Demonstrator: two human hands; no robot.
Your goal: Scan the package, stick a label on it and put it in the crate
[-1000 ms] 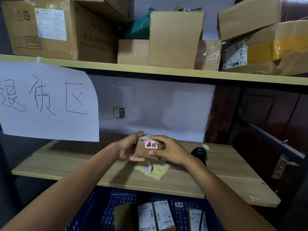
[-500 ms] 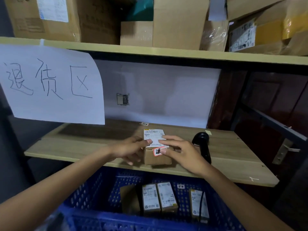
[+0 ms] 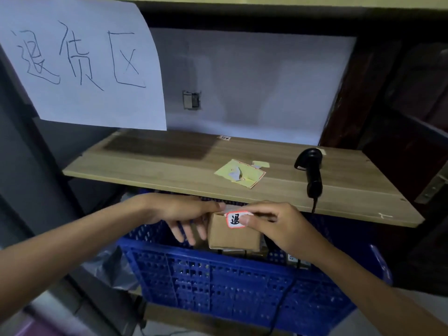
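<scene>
Wood-grain shelf board (image 3: 169, 166) spans most of the view, its near edge running from left down to the right corner; big bare stretch on the left half, w/ a dark shadow patch toward the far side. White back wall (image 3: 266, 81) behind it, small grey switch plate (image 3: 191, 100) set in it. Dark wood door/frame (image 3: 400, 105) closes off the right side.

White paper sign (image 3: 80, 64) w/ handwritten characters hangs over the far left, its bottom edge just above the board.

Blue perforated plastic crate (image 3: 230, 282) sits below the shelf's near edge, open top, near wall facing the camera; other boxed items inside, mostly hidden. Open gap between shelf edge & crate rim is where both hands are.

Cardboard package (image 3: 232, 235) is held over the crate's open top, just below the shelf edge, upper face tilted toward camera. Left hand (image 3: 184, 214) steadies its left side, thumb on the top edge, fingers spread loosely beside the box. Right hand (image 3: 276, 224) grips the right side, thumb pressing on a red-bordered white label (image 3: 234, 219) stuck at the top front.

Black handheld barcode scanner (image 3: 311, 170) lies on the board to the right, cable dropping off the near edge. Yellow label backing sheet (image 3: 242, 172) lies mid-board, torn scraps on it. Tiny sticker (image 3: 225, 137) at the far edge by the wall.
</scene>
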